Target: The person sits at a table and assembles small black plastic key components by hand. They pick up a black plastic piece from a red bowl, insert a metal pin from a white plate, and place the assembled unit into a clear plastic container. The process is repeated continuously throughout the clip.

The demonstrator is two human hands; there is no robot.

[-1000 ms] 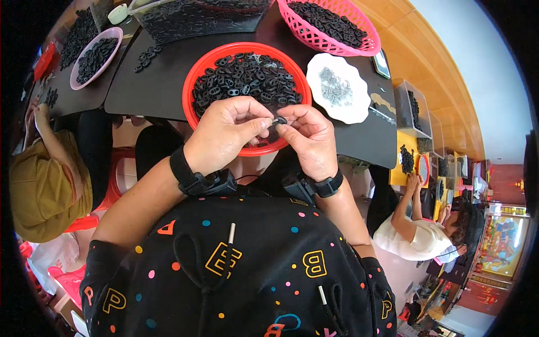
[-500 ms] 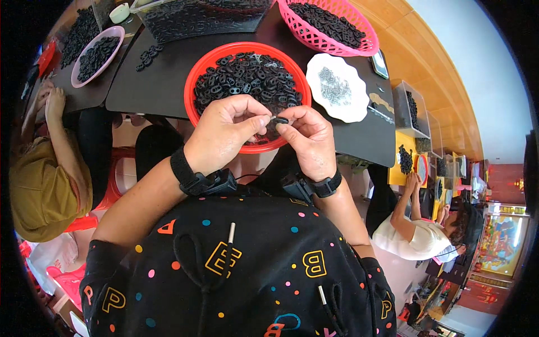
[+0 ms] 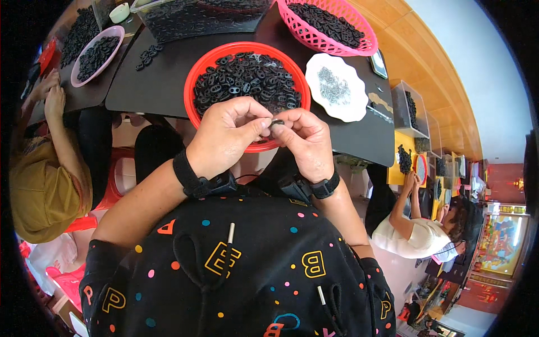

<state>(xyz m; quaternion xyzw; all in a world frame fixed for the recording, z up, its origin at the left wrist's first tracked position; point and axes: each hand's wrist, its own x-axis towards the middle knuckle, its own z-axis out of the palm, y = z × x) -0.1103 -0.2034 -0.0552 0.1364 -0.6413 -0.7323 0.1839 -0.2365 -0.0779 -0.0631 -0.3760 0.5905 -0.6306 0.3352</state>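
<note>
My left hand [image 3: 224, 132] and my right hand [image 3: 309, 143] meet over the near part of a red basin [image 3: 305, 92]. Between their fingertips is a small black oval piece [image 3: 277, 123]. The right thumb and fingers pinch it; the left thumb and forefinger close at its left end, where a tiny pale bit shows, too small to name. Black two-holed oval pieces [image 3: 241, 84] fill the basin, with some clear slivers on top. To the right of the basin, a white scalloped plate [image 3: 356, 106] carries many tiny silvery bits.
A pink lattice basket [image 3: 368, 48] and a clear box [image 3: 208, 28], both with black pieces, stand behind. Loose pieces [image 3: 147, 58] and a pale pink bowl [image 3: 78, 83] lie to the left. Co-workers sit at either side, a sleeve [image 3: 421, 238] visible at right.
My hands stay over the basin. The right hand has shifted slightly left and its thumb now covers more of the black piece, which appears turned between the fingertips.
</note>
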